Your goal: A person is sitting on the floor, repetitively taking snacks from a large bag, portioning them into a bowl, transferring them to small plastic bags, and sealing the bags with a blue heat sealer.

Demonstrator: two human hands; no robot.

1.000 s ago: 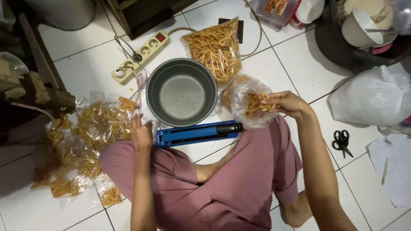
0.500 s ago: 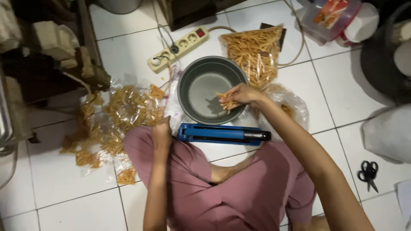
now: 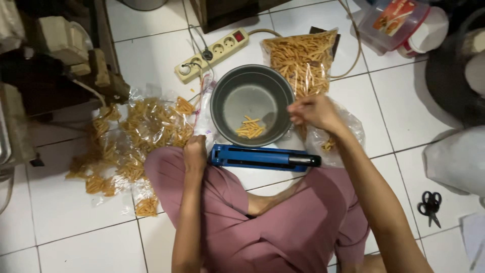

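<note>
1. Lying on the white tiled floor (image 3: 76, 237) at far left, a heap of small clear plastic packets of yellow-orange snack sticks (image 3: 134, 139) spreads from beside the dark furniture toward the person's knee.
2. A cream power strip with a red switch (image 3: 214, 53) lies slantwise above the heap, with one plug in it.
3. The left hand (image 3: 195, 154) rests on the pink-clad knee, its grip closed around the lower edge of a clear empty plastic bag (image 3: 204, 108) that stands up against the left rim of the pot.
4. A round grey metal pot (image 3: 252, 103) sits in the middle of the floor; a small pile of loose snack sticks (image 3: 250, 129) lies on its bottom, toward the near side.
5. Just below the pot, touching the knee, lies a long blue bar-shaped bag sealer with a black handle end (image 3: 262, 157).
6. The right hand (image 3: 316, 111) hovers at the pot's right rim, fingers bunched together in a pinch; whether it has any sticks between them I cannot tell.
7. Under that hand sits an open crumpled clear bag with a few sticks inside (image 3: 336, 136).
8. Behind it stands a large full clear bag of the same sticks (image 3: 303, 58), upright and rectangular.
9. Farther right: a clear plastic tub with a red-and-orange label (image 3: 396, 23) at the top, a white plastic sack (image 3: 457, 162), and black-handled scissors (image 3: 430, 205) on the tiles.
</note>
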